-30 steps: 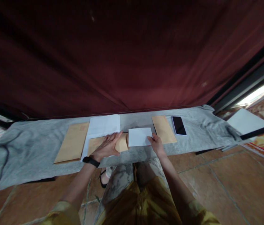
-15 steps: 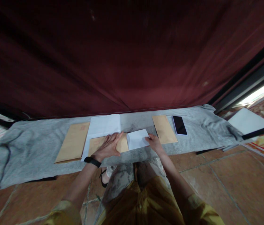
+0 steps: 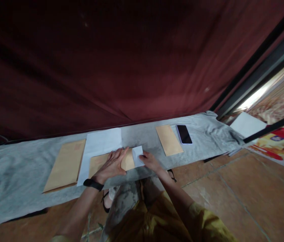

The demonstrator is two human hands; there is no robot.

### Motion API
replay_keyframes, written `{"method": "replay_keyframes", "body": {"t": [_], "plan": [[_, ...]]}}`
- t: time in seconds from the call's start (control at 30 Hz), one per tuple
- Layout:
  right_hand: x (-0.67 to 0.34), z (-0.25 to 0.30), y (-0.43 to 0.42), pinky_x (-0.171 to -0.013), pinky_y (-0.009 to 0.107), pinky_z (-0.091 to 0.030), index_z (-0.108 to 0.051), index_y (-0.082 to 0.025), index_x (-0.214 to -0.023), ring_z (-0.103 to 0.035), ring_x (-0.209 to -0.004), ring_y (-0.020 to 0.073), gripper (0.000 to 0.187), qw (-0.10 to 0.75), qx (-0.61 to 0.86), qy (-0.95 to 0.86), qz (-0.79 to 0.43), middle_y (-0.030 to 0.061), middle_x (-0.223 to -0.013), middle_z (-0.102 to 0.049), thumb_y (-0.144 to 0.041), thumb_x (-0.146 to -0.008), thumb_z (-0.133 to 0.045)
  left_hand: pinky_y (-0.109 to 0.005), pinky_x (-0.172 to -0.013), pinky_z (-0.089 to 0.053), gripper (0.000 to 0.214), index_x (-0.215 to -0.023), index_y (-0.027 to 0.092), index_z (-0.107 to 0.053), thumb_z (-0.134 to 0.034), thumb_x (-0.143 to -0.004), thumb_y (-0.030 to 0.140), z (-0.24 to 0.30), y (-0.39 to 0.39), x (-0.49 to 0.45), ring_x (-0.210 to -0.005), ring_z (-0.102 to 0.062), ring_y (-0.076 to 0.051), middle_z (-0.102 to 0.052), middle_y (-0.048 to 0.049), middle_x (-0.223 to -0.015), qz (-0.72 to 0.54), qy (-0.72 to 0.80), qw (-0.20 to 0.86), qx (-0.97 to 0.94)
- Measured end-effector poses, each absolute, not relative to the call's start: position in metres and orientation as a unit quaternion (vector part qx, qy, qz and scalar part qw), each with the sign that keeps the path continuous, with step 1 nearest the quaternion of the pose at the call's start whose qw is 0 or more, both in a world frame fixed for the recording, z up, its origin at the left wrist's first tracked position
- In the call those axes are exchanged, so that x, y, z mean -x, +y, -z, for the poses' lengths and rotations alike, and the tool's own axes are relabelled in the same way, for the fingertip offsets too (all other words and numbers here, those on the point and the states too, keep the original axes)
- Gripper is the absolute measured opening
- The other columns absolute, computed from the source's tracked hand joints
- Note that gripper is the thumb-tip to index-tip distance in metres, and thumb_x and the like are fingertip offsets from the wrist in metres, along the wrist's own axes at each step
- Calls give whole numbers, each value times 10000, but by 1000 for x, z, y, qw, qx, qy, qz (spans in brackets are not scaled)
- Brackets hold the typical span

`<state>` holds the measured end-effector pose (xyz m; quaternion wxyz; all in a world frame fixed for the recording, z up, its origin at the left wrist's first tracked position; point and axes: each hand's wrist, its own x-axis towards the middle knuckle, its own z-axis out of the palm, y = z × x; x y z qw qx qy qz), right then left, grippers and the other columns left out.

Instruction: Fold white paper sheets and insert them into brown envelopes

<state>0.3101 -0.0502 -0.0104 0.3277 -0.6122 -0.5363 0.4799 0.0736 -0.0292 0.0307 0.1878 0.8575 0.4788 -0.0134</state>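
My left hand (image 3: 112, 165), a black band at its wrist, lies flat over a brown envelope (image 3: 128, 161) with fingers stretched and thumb apart. At that envelope's right end, a white paper (image 3: 137, 153) sticks out, its left part hidden inside. The thumb and fingers of my right hand (image 3: 151, 162) pinch the paper's outer edge. Under and behind the envelope are white sheets (image 3: 104, 138). A larger stack of brown envelopes (image 3: 65, 164) rests to the left of them. Another brown envelope (image 3: 169, 140) lies apart on the right.
A grey cloth (image 3: 26, 174) covers the narrow bench. On its right side lies a phone (image 3: 184, 134). A dark red curtain (image 3: 131, 74) hangs along the back edge. Beyond the bench's right end are a dark bar (image 3: 265, 67), a white board (image 3: 247, 126) and a red-yellow printed box (image 3: 280, 148).
My right hand has moved left, pushing the white paper deeper into the envelope, so less of it shows. My left hand stays on the envelope. The view has turned slightly to the right.
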Motion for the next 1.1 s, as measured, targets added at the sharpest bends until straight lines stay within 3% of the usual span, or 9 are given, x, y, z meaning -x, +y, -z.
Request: {"method": "replay_keyframes", "body": {"t": [0.27, 0.47, 0.67, 1.1], "plan": [[-314, 12, -44, -627, 196, -444, -710, -199, -933, -629, -715, 135, 167, 312, 655, -515, -456, -10, -779, -680, -171, -864, -560, -531, -1203, -199, 1175, -1600, 254, -24, -729, -662, 318, -21, -25, -71, -1503, -257, -355, -325, -161, -1605, -6, 460, 166, -872], [-306, 10, -44, -562, 185, -421, -717, -200, -915, -599, -546, 110, 144, 286, 656, -509, -478, -46, -611, -608, -168, -871, -584, -518, -1194, -217, 1192, -1596, 270, -17, -736, -646, 307, -9, -21, -72, -1493, -277, -352, -334, -157, -1596, -9, 448, 144, -882], [-298, 3, -42, -535, 193, -403, -709, -189, -826, -573, -501, 115, 112, 269, 648, -511, -497, -68, -492, -521, -159, -851, -604, -516, -1196, -220, 1173, -1599, 258, -35, -720, -648, 320, -12, -23, -77, -1490, -285, -352, -331, -162, -1595, 8, 450, 142, -882], [-294, 5, -44, -487, 192, -409, -703, -166, -850, -571, -486, 121, 122, 258, 651, -505, -504, -50, -492, -552, -171, -842, -581, -535, -1223, -144, 1209, -1600, 279, -3, -762, -661, 337, -23, -27, -80, -1532, -183, -329, -254, -158, -1631, 20, 456, 202, -866]]}}
